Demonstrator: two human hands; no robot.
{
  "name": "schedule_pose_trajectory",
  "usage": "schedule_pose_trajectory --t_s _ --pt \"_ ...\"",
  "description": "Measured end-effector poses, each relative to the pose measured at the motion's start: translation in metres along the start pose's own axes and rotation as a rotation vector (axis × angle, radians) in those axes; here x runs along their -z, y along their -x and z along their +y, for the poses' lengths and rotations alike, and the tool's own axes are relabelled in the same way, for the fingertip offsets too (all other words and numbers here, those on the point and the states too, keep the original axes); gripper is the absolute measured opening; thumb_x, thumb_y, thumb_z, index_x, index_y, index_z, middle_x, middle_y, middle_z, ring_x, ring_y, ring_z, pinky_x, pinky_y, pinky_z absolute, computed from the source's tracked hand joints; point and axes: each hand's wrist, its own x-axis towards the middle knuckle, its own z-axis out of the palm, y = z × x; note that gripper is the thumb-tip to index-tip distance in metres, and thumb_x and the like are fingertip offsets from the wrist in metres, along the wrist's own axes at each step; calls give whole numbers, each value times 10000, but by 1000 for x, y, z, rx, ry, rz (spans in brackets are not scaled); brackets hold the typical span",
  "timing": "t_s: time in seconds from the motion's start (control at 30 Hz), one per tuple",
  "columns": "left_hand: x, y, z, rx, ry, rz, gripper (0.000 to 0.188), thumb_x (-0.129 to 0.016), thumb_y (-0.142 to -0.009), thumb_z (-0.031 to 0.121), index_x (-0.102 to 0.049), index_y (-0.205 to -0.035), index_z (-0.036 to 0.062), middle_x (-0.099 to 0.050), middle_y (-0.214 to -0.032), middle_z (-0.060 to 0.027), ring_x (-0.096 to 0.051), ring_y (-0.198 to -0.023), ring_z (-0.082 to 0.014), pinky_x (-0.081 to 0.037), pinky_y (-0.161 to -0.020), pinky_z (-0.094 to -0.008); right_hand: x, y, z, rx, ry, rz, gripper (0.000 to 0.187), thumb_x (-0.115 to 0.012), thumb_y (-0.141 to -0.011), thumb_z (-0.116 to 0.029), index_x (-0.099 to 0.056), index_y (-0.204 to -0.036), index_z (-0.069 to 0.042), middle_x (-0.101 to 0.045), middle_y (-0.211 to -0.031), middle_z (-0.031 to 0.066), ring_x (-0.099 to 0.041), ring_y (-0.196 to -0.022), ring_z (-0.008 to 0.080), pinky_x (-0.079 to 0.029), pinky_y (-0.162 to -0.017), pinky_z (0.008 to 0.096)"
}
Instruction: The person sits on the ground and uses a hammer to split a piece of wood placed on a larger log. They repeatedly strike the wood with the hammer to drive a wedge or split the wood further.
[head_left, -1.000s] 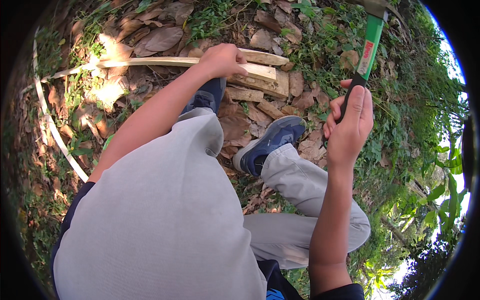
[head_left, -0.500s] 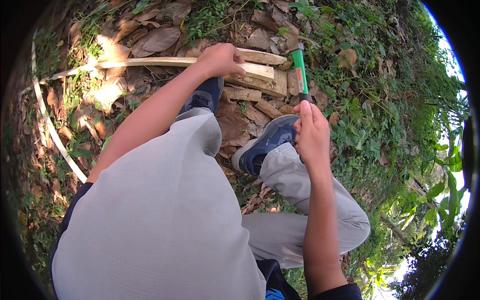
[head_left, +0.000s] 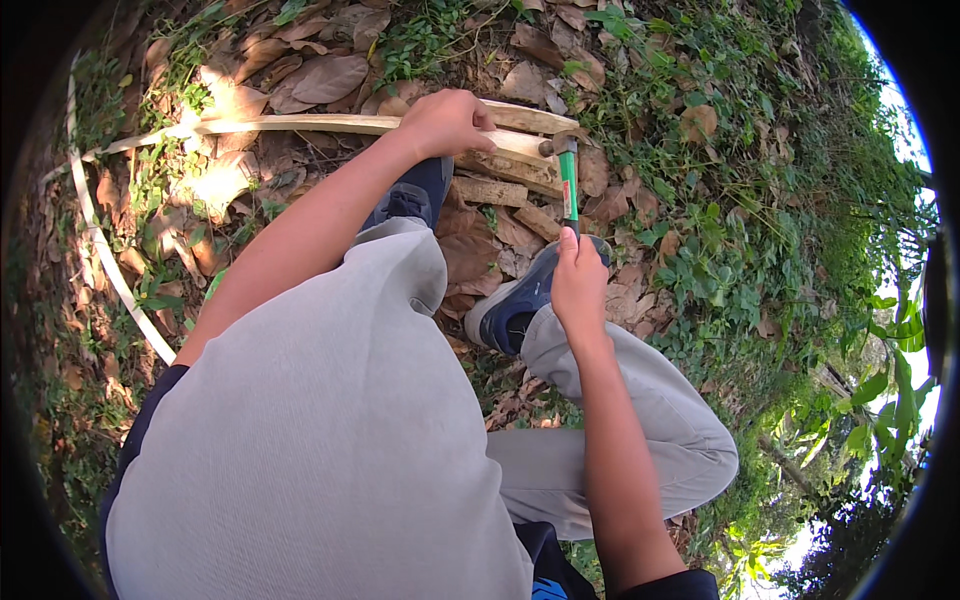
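The left hand (head_left: 447,122) is partly closed over a long strip of wood (head_left: 310,123), holding it between thumb and fingers near one end. The strip runs out to the left of this hand across the dry leaves (head_left: 325,80), and a short length sticks out to its right. Just beyond the hand, on its far side, lies another piece of wood (head_left: 530,117). Under and to the right of the hand is a wooden block (head_left: 535,178), with smaller wood pieces (head_left: 490,190) nearer the person. One blue shoe (head_left: 408,200) is just below the hand, close to the wood.

The right hand (head_left: 580,285) is closed around the dark grip of a hammer (head_left: 569,185), its thumb laid along the handle; the curled fingers are mostly hidden. The green handle points away from the hand, and the metal head (head_left: 562,146) is at the right end of the held strip, to the right of the left hand. Whether the head touches the wood cannot be told. The other blue shoe (head_left: 520,300) is just left of the right hand, partly behind it.
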Motion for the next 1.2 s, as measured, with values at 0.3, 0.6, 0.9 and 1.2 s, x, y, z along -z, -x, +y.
schedule_pose_trajectory --t_s 0.3,0.6,0.9,1.2 --pt "4 -1 2 51 16 -68 429 -860 -725 439 -819 -1048 159 -766 -1089 -113 -712 -1033 -301 -541 -901 -406 87 -8 -64 205 -433 262 418 -482 -1114 -380 -580 -932 -17 -504 -636 9 -461 -578 81 -357 -514 317" --pt "4 -3 5 74 38 -96 431 -859 -725 446 -818 -1047 162 -769 -1059 -109 -713 -1025 -302 -542 -893 -409 -9 -3 4 40 85 -15 421 -421 -1108 -404 -531 -1022 -6 -671 -840 313 -638 -838 549 -476 -726 595" --pt "2 -2 0 37 39 -60 436 -861 -720 438 -816 -1049 155 -773 -1048 -107 -717 -1014 -299 -541 -892 -405 71 -14 -41 92 -262 148 488 -491 -1100 -438 -617 -883 -19 -519 -643 23 -494 -579 113 -396 -554 324" --pt "4 -3 7 63 67 -85 413 -860 -724 417 -815 -1040 154 -773 -1057 -101 -718 -1015 -290 -542 -893 -402 6 -6 5 194 -6 130 378 -418 -1122 -352 -520 -1030 0 -625 -747 224 -621 -633 364 -464 -595 446"
